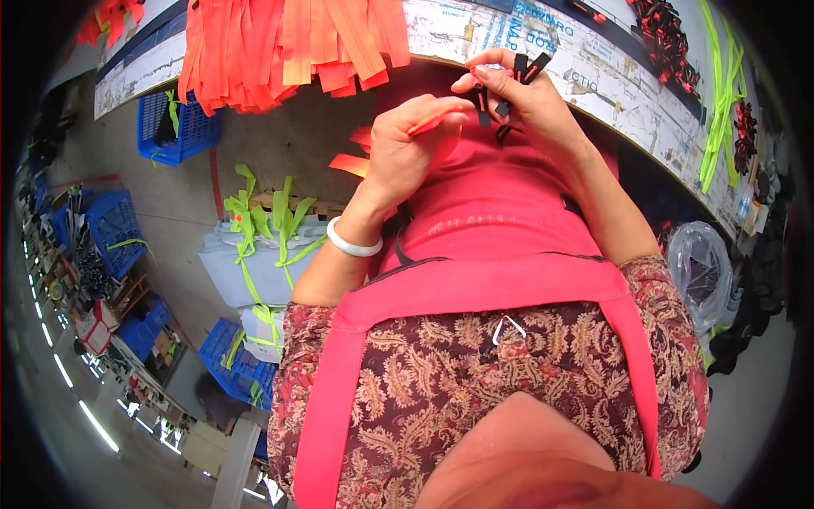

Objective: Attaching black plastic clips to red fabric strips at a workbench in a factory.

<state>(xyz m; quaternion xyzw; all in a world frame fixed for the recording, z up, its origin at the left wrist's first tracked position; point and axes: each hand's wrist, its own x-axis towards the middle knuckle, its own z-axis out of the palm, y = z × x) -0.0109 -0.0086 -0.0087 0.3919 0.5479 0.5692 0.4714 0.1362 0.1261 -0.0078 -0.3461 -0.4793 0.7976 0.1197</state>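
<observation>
My left hand [405, 153], with a white bangle [352, 239] on its wrist, is closed on an orange fabric strip [437, 117]. More orange strip ends stick out behind that hand on its left. Close by on the right, my right hand [536, 103] grips several short black strap pieces [536, 68], which fan out between its fingers. A small reddish bit shows at the right fingertips, too small to make out. Both hands are raised in front of the red apron [500, 204], near the table's edge, with a small gap between them.
Many orange strips [288, 51] hang over the edge of the worn white table [593, 72]. Black-and-red pieces [666, 42] and yellow-green straps [721, 102] lie at its right. Blue crates [178, 127] and a grey bundle [242, 263] tied with yellow-green strips stand at left. A clear plastic bag [699, 271] is at right.
</observation>
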